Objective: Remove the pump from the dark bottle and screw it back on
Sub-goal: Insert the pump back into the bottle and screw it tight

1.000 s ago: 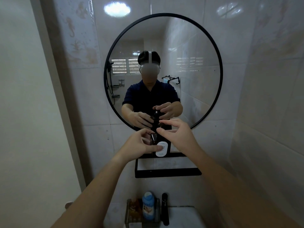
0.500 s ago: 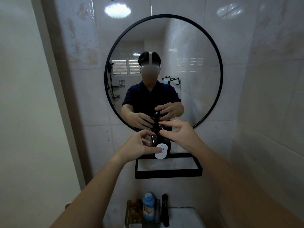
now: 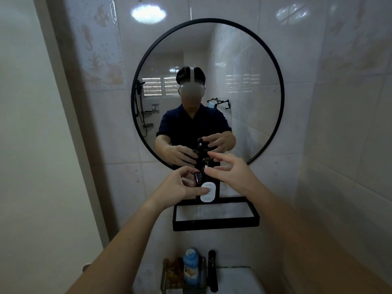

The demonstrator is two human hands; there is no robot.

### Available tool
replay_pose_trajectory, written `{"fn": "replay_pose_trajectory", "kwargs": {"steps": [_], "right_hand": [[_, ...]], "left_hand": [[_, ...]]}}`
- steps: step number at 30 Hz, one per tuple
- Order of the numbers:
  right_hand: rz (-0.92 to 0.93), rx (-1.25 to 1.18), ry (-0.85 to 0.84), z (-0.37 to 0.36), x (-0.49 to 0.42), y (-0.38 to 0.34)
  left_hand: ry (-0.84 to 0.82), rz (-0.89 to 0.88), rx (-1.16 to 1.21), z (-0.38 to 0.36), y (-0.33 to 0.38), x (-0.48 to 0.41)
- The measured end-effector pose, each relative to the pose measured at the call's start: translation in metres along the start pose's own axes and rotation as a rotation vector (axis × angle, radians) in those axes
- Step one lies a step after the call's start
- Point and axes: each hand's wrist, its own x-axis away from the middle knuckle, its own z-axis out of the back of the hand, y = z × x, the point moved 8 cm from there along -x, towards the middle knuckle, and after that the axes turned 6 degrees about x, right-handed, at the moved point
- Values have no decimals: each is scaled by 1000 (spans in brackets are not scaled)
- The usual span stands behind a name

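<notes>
A dark bottle [image 3: 210, 193] with a white label stands at the back of a black-framed wall shelf [image 3: 216, 226]. My left hand [image 3: 180, 185] grips its body, thumb lying across the label. The black pump [image 3: 205, 161] sits on the bottle's neck, its nozzle [image 3: 199, 177] pointing toward me. My right hand [image 3: 233, 175] comes in from the right, index fingertip and thumb tip pinched loosely at the pump's stem, other fingers spread. The bottle's neck is partly hidden by my fingers.
A round black-rimmed mirror [image 3: 283, 107] hangs just behind the bottle and reflects both hands. Below the shelf are a blue bottle [image 3: 191, 266], a wire basket [image 3: 169, 272], a black tap [image 3: 213, 270] and a white sink [image 3: 235, 281]. Tiled walls close in left and right.
The right hand's fingertips have shifted slightly on the pump, with thumb and index finger a little farther apart. The left hand and the bottle have stayed in place.
</notes>
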Motion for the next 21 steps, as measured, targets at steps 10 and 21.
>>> {"fn": "replay_pose_trajectory", "kwargs": {"steps": [10, 21], "right_hand": [[-55, 60, -93, -11, 7, 21], [-86, 63, -116, -17, 1, 51]], "left_hand": [[47, -27, -9, 0, 5, 0], [19, 27, -7, -9, -27, -14]]}}
